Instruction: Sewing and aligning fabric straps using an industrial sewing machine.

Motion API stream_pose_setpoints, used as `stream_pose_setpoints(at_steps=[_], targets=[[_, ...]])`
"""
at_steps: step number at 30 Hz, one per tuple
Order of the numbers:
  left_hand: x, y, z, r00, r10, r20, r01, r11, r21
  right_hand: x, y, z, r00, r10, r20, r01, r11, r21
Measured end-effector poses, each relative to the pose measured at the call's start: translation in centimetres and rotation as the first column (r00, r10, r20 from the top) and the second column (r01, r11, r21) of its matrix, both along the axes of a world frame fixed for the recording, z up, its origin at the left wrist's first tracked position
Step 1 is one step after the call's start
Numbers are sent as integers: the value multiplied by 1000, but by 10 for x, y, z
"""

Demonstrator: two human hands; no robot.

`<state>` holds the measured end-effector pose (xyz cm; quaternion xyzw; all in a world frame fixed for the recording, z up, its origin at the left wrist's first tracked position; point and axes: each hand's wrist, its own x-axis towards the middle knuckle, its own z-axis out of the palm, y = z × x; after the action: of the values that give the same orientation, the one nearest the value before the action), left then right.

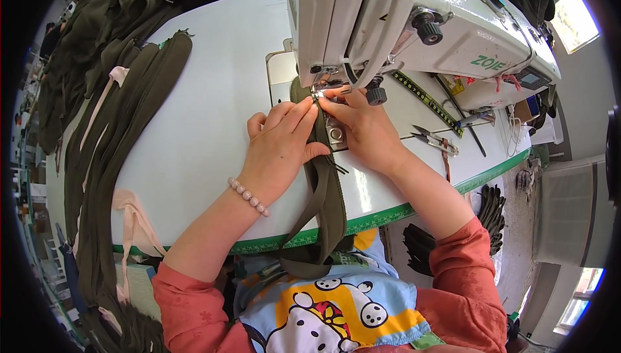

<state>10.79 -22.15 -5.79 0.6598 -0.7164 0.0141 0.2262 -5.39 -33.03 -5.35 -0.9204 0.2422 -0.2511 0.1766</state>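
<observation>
A dark olive fabric strip [326, 191] runs under the presser foot [315, 92] of a white sewing machine [349, 17] and hangs over the table's front edge. My left hand [283, 134], with a beaded bracelet at the wrist, lies on the strip; its fingers are stretched out, tips just before the foot, thumb apart over the fabric. From the other side my right hand [367, 127] pinches the strip's edge beside the foot, thumb and forefinger close together. Its other fingers are partly hidden beneath the machine head. Loose thread ends stick out beside the strip.
More olive strips [129, 120] drape over the table's left side, with pale pink ribbon [134, 217] among them. On the right lie thread snips [435, 141], a black-and-yellow tape measure [427, 102] and a pen [474, 119]. Green measuring tape [388, 214] lines the white table's front edge.
</observation>
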Motion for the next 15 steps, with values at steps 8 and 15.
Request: stream_pose_setpoints(at_steps=[8, 15], targets=[[5, -2, -3, 1000, -31, -1, 31, 999, -7, 0, 0, -1, 998, 6, 59, -4, 999, -38], [21, 9, 18, 962, -251, 109, 258, 964, -59, -12, -3, 0, 977, -62, 202, 34, 989, 141]])
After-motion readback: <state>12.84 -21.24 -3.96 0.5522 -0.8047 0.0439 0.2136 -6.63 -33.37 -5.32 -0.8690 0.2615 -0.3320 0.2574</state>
